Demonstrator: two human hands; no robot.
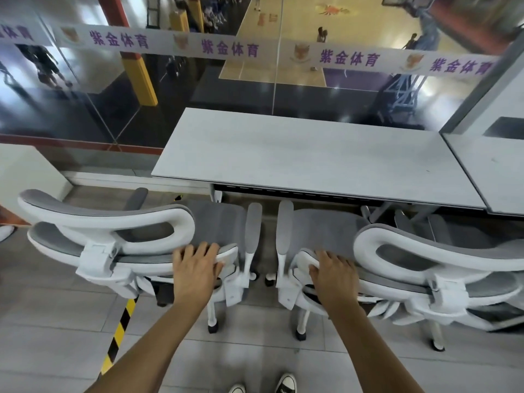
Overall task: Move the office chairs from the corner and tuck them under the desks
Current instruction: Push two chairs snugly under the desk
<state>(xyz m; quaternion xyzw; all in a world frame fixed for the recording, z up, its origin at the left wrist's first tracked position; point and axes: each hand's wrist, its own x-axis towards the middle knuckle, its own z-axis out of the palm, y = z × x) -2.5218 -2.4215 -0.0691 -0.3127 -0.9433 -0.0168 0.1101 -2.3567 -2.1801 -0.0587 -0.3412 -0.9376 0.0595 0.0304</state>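
Both mesh office chairs stand facing the white desk (pixel 297 154) at twelve o'clock, left hand (pixel 195 268) and right hand (pixel 334 275) curling fingers over the left chair (pixel 215 222) and right chair (pixel 320 231) backrests, so tucking needs a forward push.

Office overlooking a sports hall

Two white-and-grey mesh chairs (pixel 136 245) (pixel 397 265) stand at a long pale desk (pixel 297 154) on a grey tiled floor (pixel 255 350), with a second desk (pixel 499 171) adjoining on the right. Behind the desk runs a glass wall (pixel 85 95) crossed by a white banner (pixel 255 48) with purple lettering; through it, far below, lies a wooden basketball court (pixel 300 38) with players and a hoop stand (pixel 405 89).
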